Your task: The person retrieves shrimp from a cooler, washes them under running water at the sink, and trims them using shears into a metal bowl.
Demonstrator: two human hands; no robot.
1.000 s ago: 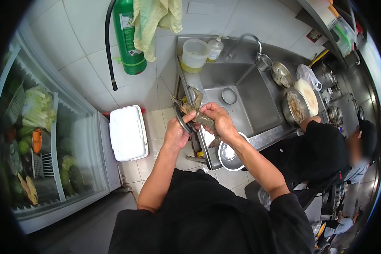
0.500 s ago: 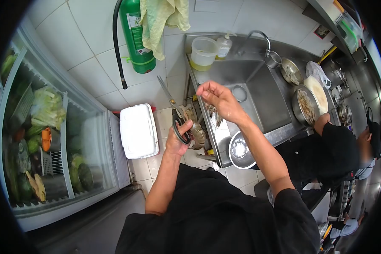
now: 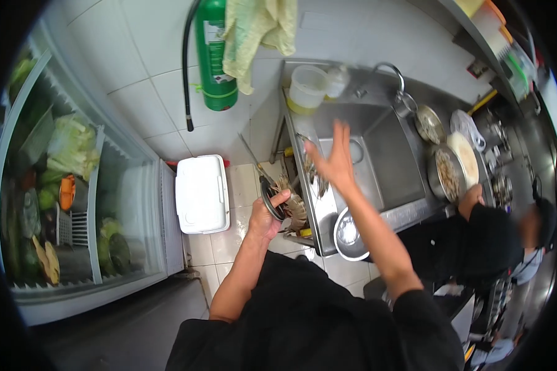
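In the head view my left hand (image 3: 267,217) is closed around the black-handled scissors (image 3: 268,188), whose blades point up and away from me. Against the same hand is a large prawn (image 3: 296,210), partly hidden behind the scissors; the hand appears to grip both. My right hand (image 3: 335,159) hangs over the left edge of the sink with fingers spread and holds nothing; it is slightly blurred. Just below it, several prawns (image 3: 320,185) lie on the sink's steel ledge. A metal bowl (image 3: 351,238) sits at the ledge's near corner.
The steel sink (image 3: 399,154) has a plastic tub (image 3: 307,86) at its back. A co-worker (image 3: 476,244) at the right holds a pot (image 3: 445,170) of pale pieces. A white cooler (image 3: 201,195) stands on the floor; a glass-door fridge (image 3: 130,204) is left, an extinguisher (image 3: 214,62) ahead.
My right hand has opened from curled fingers to spread ones and shifted slightly right and down. My left hand still has the scissors and prawn. The camera view has shifted slightly.
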